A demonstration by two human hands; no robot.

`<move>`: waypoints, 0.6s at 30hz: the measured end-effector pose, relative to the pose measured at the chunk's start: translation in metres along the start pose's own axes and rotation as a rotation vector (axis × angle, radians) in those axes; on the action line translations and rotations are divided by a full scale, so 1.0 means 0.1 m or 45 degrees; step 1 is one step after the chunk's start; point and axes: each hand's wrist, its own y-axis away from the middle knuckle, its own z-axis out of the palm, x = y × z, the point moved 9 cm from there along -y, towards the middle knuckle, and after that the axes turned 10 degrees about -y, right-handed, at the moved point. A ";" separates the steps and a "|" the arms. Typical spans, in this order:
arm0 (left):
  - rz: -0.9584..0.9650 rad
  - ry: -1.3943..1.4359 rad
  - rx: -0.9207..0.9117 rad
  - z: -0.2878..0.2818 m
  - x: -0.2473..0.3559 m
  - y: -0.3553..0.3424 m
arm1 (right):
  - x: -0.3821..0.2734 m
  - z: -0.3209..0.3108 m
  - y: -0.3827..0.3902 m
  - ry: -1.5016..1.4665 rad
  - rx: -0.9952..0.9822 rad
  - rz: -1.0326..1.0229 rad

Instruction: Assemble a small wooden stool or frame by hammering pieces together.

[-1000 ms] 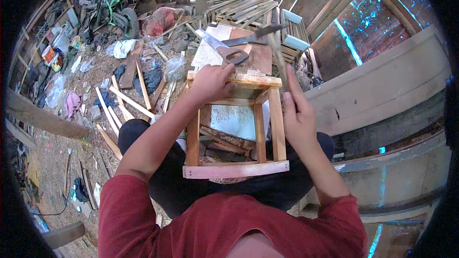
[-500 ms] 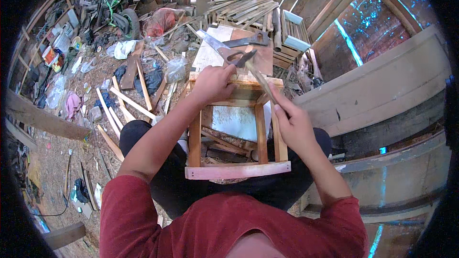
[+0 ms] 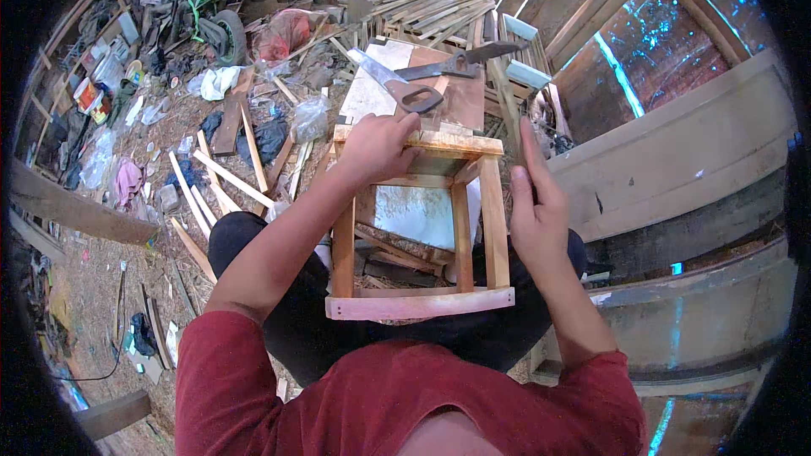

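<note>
Two hands are on a small wooden frame (image 3: 420, 228) that rests across our lap, its far end leaning toward a low tabletop (image 3: 460, 101) ahead. We see our left hand (image 3: 378, 145) laid over the far crossbar of the frame, fingers (image 3: 404, 124) curled down around the top edge so that they clasp the wood. Our right hand (image 3: 535, 207) stands beside the frame's right rail, palm turned inward, its fingers stretched out straight and close together; it holds a thin wooden stick (image 3: 504, 97) that runs up past the fingertips, and the thumb side lies just beside the rail. Whether the palm presses the rail itself we cannot tell.

On the tabletop beyond the frame lies a handsaw (image 3: 397, 84) with a dark handle, its blade pointing away to the left, and near it a pair of dark metal pincers (image 3: 460, 63). Behind these is a stack of thin wooden slats (image 3: 431, 4). To our left the dirt floor (image 3: 93, 270) is strewn with loose wood offcuts (image 3: 215, 177), rags and plastic bags. A plank wall (image 3: 676, 143) runs along our right.
</note>
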 end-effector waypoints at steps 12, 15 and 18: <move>-0.003 0.033 0.048 -0.02 0.00 -0.01 | 0.23 0.15 0.10 0.081 -0.297 0.362; 0.008 0.054 0.098 -0.05 0.02 0.00 | 0.35 0.22 0.16 0.200 -0.468 0.512; 0.000 0.025 0.065 -0.03 0.01 0.01 | 0.05 0.06 0.02 0.006 -0.132 0.058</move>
